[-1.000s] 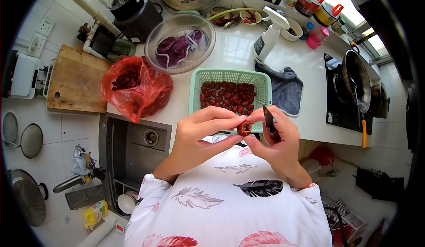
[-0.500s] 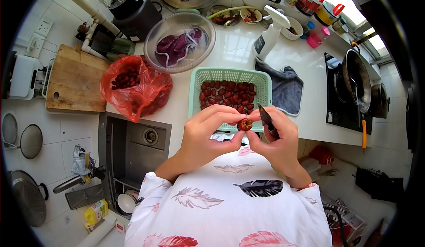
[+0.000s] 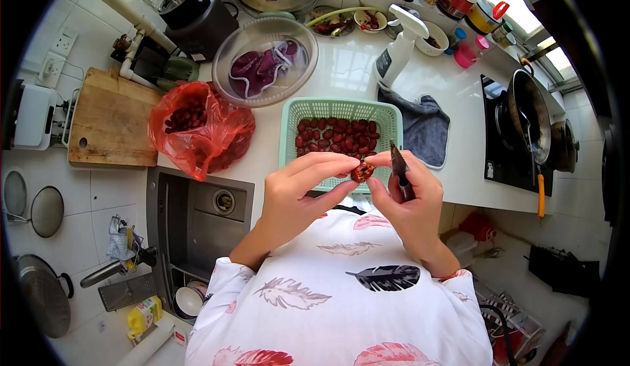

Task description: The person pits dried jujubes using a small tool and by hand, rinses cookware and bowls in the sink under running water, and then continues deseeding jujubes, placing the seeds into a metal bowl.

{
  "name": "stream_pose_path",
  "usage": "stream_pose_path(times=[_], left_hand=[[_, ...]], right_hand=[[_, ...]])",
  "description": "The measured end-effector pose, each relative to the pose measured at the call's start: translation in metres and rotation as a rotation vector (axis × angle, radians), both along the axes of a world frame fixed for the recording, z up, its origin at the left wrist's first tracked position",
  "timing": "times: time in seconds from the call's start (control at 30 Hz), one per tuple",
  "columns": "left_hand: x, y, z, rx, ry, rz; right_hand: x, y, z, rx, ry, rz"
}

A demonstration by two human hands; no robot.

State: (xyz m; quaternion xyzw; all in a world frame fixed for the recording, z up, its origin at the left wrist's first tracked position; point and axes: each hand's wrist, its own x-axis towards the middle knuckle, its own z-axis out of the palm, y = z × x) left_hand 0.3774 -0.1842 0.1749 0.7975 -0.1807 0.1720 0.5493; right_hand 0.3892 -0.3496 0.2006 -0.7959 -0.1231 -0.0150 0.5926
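Observation:
Between the fingertips of both hands is an opened red date (image 3: pixel 361 172), its brownish inside showing. My left hand (image 3: pixel 298 192) pinches it from the left with thumb and fingers. From the right, my right hand (image 3: pixel 417 198) touches the same date with thumb and forefinger, and also holds a small dark pointed blade (image 3: pixel 399 166) against its palm, tip up. Just beyond the hands, a pale green basket (image 3: pixel 341 108) holds several red dates (image 3: pixel 338 134); the hands hide its near edge in part.
A red plastic bag (image 3: pixel 220 136) of dates lies left, beside a wooden cutting board (image 3: pixel 111 120). The sink (image 3: pixel 203 225) is near left. Behind stand a clear bowl (image 3: pixel 226 80) with purple cloth and a spray bottle (image 3: pixel 397 54). A grey cloth (image 3: pixel 426 129) and a wok (image 3: pixel 531 110) are right.
Both hands have risen slightly with the date, which is turned differently. The blade now points more upright, still in my right hand.

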Motion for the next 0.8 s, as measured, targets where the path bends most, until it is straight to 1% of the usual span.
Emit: stream_pose_path(times=[0.07, 0.17, 0.27, 0.37, 0.47, 0.53, 0.6, 0.67, 0.73, 0.8], left_hand=[[-0.001, 0.0, -0.002, 0.0, 0.015, -0.008], [-0.001, -0.003, -0.001, -0.023, 0.021, -0.006], [-0.002, -0.006, 0.003, -0.051, 0.035, 0.009], [-0.004, -0.007, 0.007, -0.051, 0.062, 0.046], [-0.006, -0.007, 0.004, 0.006, -0.004, -0.003], [-0.006, -0.012, 0.001, -0.057, 0.007, 0.013], [-0.005, -0.013, -0.002, -0.054, 0.011, 0.035], [-0.003, -0.014, -0.008, -0.05, 0.015, 0.056], [-0.002, -0.015, -0.015, -0.192, 0.089, 0.038], [-0.002, -0.015, -0.017, -0.237, 0.142, 0.028]], right_hand=[[0.0, -0.001, 0.003, -0.042, 0.048, 0.041], [0.0, -0.004, 0.0, -0.082, 0.006, 0.07], [-0.002, -0.003, 0.003, -0.084, 0.07, 0.06], [-0.002, -0.004, 0.003, -0.066, 0.068, 0.088], [-0.001, -0.005, 0.002, -0.067, 0.078, 0.119], [-0.002, -0.003, -0.003, -0.068, 0.06, 0.107], [-0.003, -0.001, -0.007, -0.067, 0.041, 0.096], [-0.003, 0.003, -0.009, -0.04, 0.075, 0.052], [-0.003, 0.006, -0.012, -0.024, 0.079, 0.027], [-0.003, 0.007, -0.017, -0.007, 0.085, 0.001]])
